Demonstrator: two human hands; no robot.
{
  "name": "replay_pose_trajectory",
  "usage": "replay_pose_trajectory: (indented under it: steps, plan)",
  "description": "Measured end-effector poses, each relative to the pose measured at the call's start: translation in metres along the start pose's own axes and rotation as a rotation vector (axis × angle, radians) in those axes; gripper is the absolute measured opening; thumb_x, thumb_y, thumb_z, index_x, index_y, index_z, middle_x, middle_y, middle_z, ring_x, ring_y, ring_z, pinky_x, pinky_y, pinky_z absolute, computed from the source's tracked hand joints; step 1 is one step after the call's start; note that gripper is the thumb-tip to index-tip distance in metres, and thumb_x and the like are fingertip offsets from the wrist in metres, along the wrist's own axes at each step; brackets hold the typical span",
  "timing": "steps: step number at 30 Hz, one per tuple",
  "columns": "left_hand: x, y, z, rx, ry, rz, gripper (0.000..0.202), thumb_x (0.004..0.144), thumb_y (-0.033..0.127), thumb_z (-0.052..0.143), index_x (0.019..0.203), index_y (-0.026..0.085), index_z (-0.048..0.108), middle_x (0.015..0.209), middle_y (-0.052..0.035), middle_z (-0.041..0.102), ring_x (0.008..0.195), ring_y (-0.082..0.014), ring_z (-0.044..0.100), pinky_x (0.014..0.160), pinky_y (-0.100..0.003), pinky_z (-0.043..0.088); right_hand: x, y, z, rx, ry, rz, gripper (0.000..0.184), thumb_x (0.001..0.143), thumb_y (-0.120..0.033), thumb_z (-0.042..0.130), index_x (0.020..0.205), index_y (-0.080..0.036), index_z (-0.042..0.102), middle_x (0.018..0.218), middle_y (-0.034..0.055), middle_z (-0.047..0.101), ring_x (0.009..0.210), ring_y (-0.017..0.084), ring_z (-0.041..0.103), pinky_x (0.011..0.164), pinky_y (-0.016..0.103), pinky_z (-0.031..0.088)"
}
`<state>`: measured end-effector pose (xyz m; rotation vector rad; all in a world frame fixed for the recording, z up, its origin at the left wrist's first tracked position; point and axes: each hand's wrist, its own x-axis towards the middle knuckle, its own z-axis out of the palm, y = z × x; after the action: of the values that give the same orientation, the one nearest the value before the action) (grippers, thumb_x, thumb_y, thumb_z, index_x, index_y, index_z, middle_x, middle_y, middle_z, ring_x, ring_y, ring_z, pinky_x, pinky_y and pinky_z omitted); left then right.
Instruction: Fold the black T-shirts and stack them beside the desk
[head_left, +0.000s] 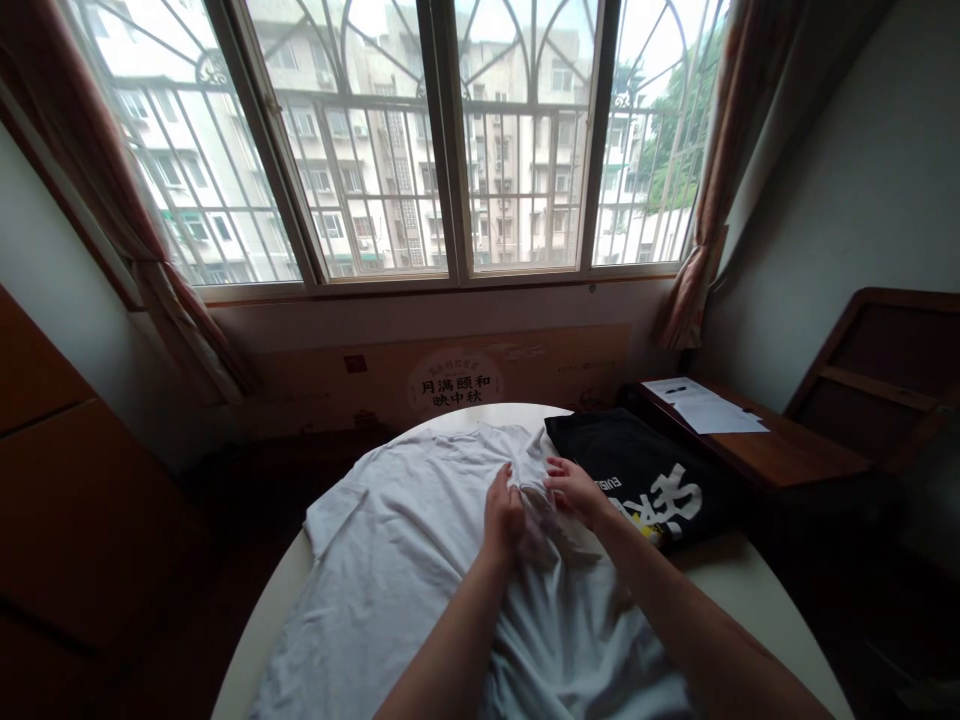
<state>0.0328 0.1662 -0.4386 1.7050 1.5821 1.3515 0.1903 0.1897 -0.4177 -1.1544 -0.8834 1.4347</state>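
A white T-shirt [405,540] lies spread and wrinkled over the round white table [757,590], one sleeve toward the left edge. My left hand [504,512] is closed on the shirt's cloth near its upper right part. Close beside it, my right hand [577,490] has its fingers bent onto the same bunched cloth; its thumb is hidden. Between the two hands the fabric rises in folds. A folded black garment [600,440] with white lettering and a yellow print lies just right of my right hand, partly behind my forearm.
Beyond the table stands a low wall panel [337,390] with printed characters, below a barred window [450,180]. Papers [709,408] rest on a wooden surface [810,450] at the right. An orange-brown cabinet [60,500] stands at the left. Curtains hang on both sides.
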Motion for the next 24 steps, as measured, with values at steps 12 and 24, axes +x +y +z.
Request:
replay_pose_trajectory:
  steps: [12,24]
  plan:
    - [-0.003,0.011,-0.009,0.067,-0.233,0.23,0.057,0.062,0.007,0.055,0.114,0.02,0.075,0.127,-0.0085,0.069,0.123,-0.0257,0.058,0.114,-0.041,0.041,-0.006,-0.007,-0.005,0.161,-0.204,0.046,0.039,0.066,-0.018,0.074,0.104,-0.019,0.067,0.109,0.0082,0.072,0.094,0.021,0.068,0.071,0.03,0.054]
    - [0.017,-0.014,-0.009,-0.49,0.228,-0.249,0.031,0.088,0.047,0.045,0.08,0.02,0.058,0.077,-0.0034,0.065,0.07,-0.0172,0.06,0.073,-0.032,0.052,-0.003,-0.001,-0.004,0.216,-0.018,0.16,0.056,0.076,-0.013,0.069,0.126,-0.026,0.048,0.089,0.0023,0.064,0.075,0.018,0.067,0.07,0.035,0.059]
